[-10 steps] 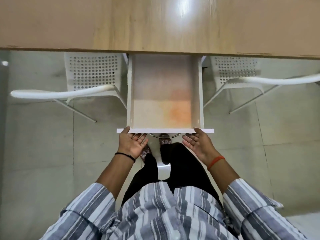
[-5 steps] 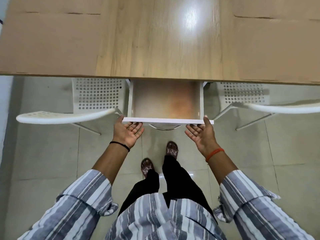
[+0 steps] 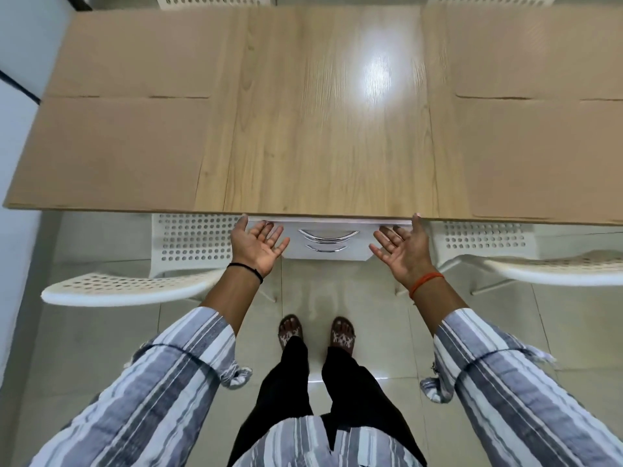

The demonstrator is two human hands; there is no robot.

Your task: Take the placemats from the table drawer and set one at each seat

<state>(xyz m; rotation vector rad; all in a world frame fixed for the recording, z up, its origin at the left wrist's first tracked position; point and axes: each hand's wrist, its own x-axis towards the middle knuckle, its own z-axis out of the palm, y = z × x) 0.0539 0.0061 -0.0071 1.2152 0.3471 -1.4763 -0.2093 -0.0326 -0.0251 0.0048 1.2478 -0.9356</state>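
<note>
Placemats (image 3: 111, 153) lay at the surface's four seats, while both hands, left hand (image 3: 259, 243) and right hand (image 3: 401, 252), pressed flat-fingered against the nearly closed drawer (image 3: 328, 242).

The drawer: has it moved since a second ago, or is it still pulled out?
Yes. The drawer has slid in under the table edge; only its white front shows now, with the left hand and right hand open against it.
</note>
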